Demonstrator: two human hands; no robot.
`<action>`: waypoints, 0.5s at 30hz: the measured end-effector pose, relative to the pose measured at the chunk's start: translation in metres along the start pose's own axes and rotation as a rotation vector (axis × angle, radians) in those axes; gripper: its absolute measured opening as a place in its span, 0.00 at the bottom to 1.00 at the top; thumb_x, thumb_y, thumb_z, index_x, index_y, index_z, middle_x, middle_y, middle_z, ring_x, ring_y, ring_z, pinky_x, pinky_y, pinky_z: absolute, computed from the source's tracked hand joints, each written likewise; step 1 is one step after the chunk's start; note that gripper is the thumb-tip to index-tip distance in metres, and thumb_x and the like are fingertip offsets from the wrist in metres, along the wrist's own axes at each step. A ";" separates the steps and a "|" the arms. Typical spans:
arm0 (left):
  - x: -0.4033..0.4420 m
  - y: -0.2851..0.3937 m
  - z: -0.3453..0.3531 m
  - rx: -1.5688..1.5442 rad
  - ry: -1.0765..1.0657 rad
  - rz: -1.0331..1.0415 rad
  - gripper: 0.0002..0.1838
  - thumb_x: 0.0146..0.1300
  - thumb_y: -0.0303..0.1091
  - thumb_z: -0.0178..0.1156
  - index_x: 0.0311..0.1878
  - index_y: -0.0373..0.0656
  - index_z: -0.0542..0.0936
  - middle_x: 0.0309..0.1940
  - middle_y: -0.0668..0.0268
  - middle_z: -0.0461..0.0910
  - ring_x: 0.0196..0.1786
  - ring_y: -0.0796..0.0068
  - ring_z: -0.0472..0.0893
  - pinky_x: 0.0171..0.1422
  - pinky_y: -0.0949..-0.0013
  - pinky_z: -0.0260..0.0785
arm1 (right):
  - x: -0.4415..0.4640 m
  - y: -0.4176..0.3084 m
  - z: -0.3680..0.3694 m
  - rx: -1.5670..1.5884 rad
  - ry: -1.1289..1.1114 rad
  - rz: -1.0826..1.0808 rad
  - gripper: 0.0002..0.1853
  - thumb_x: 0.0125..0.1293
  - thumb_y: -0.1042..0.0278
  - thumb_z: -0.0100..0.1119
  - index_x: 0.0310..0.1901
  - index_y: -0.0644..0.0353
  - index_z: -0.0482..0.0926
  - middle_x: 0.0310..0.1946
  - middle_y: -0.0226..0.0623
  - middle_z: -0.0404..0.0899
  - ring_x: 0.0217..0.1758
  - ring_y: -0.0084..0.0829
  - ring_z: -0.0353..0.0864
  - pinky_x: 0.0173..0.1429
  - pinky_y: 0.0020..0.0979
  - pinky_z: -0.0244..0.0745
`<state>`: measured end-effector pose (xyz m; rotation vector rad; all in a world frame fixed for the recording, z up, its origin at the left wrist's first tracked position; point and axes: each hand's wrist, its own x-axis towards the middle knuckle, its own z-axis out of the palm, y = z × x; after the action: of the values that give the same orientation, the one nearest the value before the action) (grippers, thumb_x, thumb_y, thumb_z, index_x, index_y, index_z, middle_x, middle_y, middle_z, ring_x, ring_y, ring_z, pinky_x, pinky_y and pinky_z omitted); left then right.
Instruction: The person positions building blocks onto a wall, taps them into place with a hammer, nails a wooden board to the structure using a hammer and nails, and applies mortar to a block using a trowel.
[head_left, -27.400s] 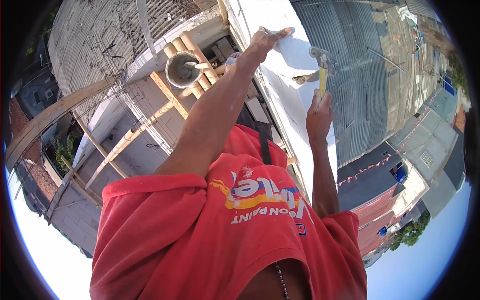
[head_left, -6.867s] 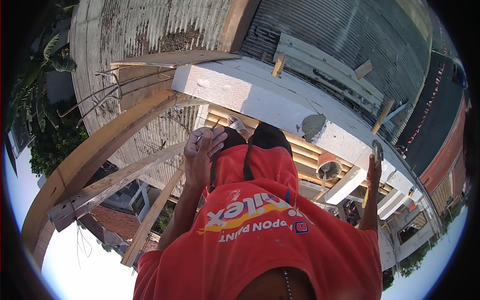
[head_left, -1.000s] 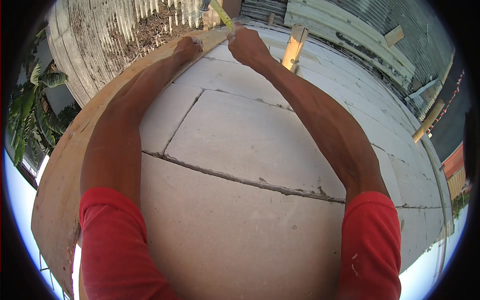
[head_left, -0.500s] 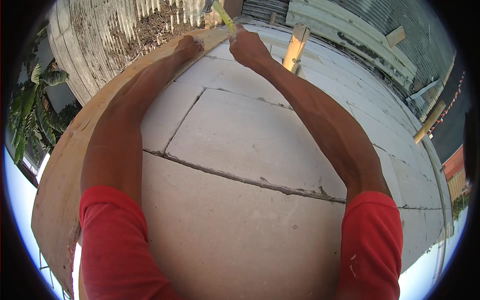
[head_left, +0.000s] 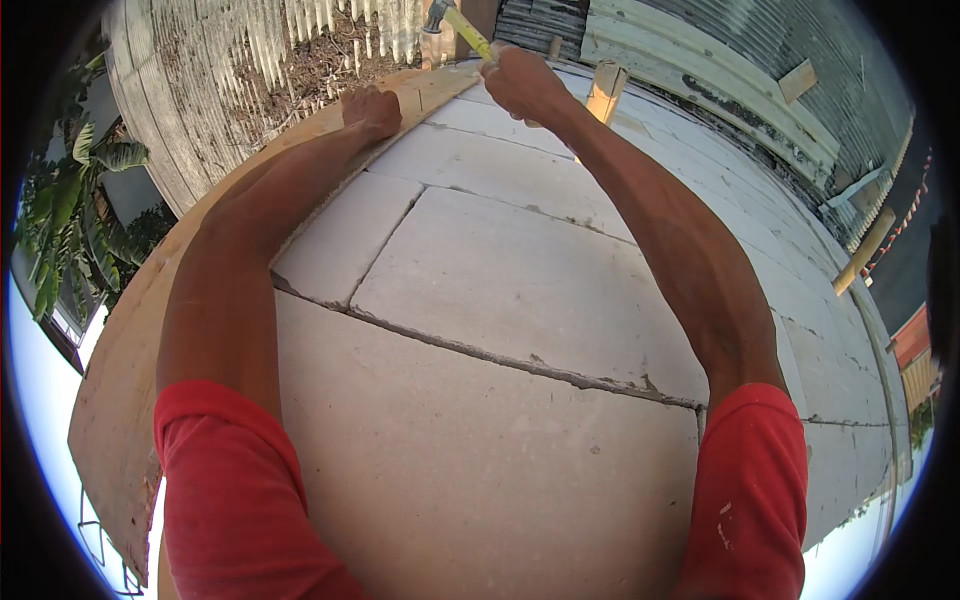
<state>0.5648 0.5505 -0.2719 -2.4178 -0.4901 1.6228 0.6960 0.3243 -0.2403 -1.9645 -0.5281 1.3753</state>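
Observation:
My right hand is closed round the yellow handle of a hammer, whose metal head points up and to the left. Below and left of it, my left hand is closed at the outer edge of a long wooden board, its fingers curled over and partly hidden. A thin dark upright line, perhaps a nail, shows on the board between the two hands. The board runs along the left side of a wall of large pale blocks.
A wooden post stands out from the blocks just right of my right hand. Another stick juts out at far right. Corrugated sheets lie beyond, upper right. Green leaves are at left; bent wire hangs lower left.
My right hand and the hammer have moved slightly right, and more of the hammer head shows. My left hand has shifted back left along the board, away from the thin upright line.

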 end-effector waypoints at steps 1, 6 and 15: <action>-0.003 -0.003 -0.005 -0.044 -0.039 -0.043 0.22 0.67 0.39 0.50 0.60 0.45 0.81 0.68 0.57 0.74 0.72 0.57 0.70 0.72 0.49 0.56 | 0.014 0.007 0.002 -0.075 0.063 -0.075 0.23 0.76 0.59 0.48 0.64 0.66 0.70 0.21 0.41 0.77 0.20 0.33 0.79 0.24 0.37 0.75; -0.001 -0.004 0.011 -0.223 -0.062 -0.158 0.23 0.68 0.38 0.48 0.63 0.46 0.80 0.67 0.57 0.74 0.73 0.57 0.68 0.73 0.51 0.54 | 0.039 0.015 0.022 -0.472 0.455 -0.411 0.24 0.76 0.58 0.49 0.65 0.67 0.69 0.26 0.49 0.82 0.29 0.41 0.86 0.29 0.39 0.79; -0.005 -0.003 0.002 -0.224 -0.112 -0.051 0.24 0.67 0.40 0.49 0.60 0.39 0.80 0.65 0.50 0.76 0.68 0.48 0.74 0.68 0.44 0.62 | -0.003 0.003 0.040 -0.102 0.035 -0.077 0.21 0.76 0.61 0.47 0.62 0.68 0.69 0.31 0.60 0.83 0.32 0.56 0.85 0.35 0.48 0.80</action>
<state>0.5607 0.5517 -0.2675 -2.4526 -0.7847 1.7740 0.6576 0.3321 -0.2492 -2.0235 -0.6616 1.2873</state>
